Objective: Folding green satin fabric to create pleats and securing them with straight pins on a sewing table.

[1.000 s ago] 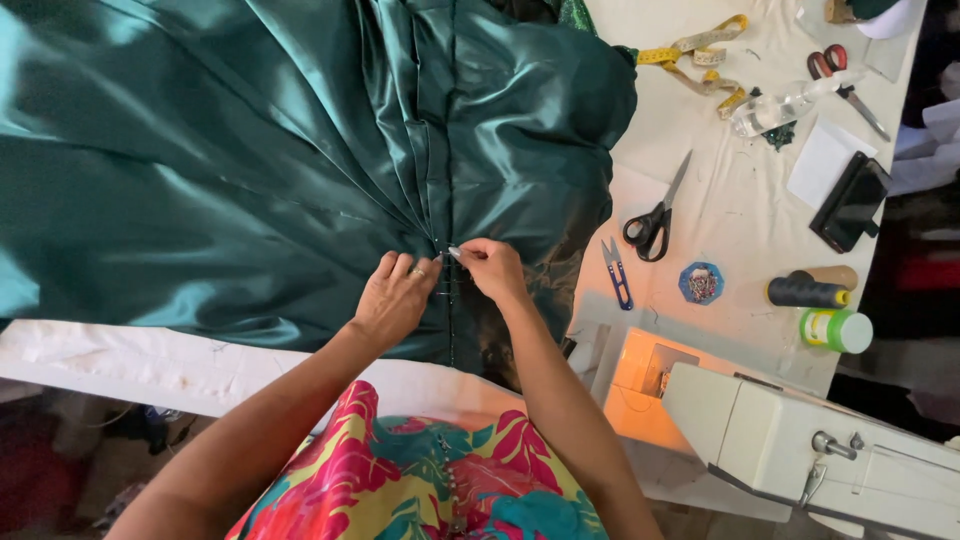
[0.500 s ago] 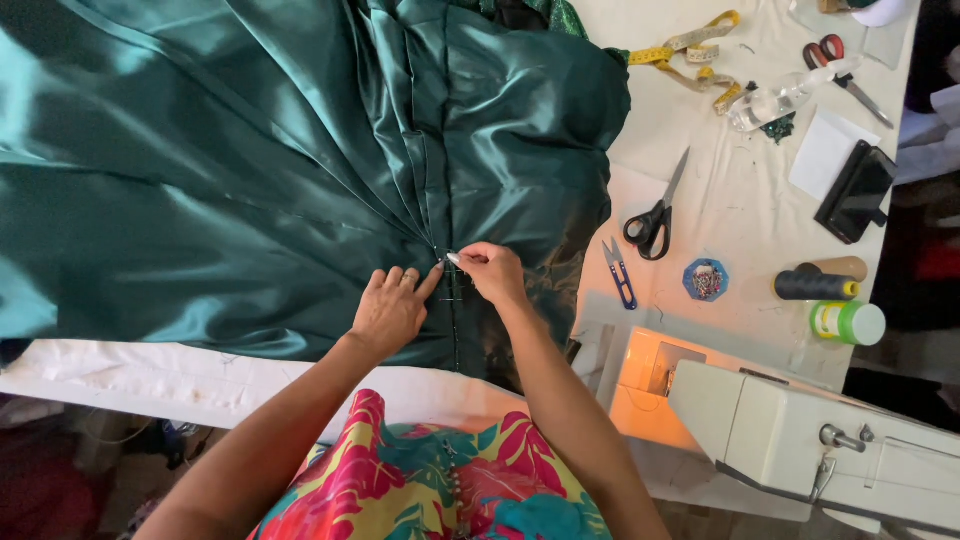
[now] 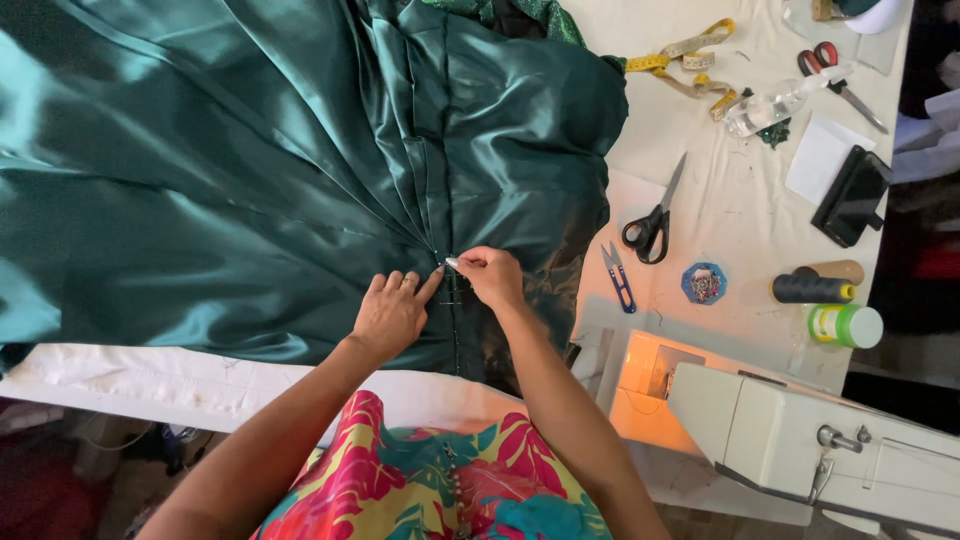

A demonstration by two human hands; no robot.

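Bright daylight, sheen on satin

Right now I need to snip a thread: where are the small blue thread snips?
In the head view, the blue thread snips lie on the white table right of the green fabric, just below the black-handled scissors.

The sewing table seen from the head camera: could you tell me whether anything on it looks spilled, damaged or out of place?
Nothing stands out. The left hand lies flat on the green satin fabric while the right hand pinches a pin at its pleats. The black scissors, thread snips and tape measure lie loose but intact.
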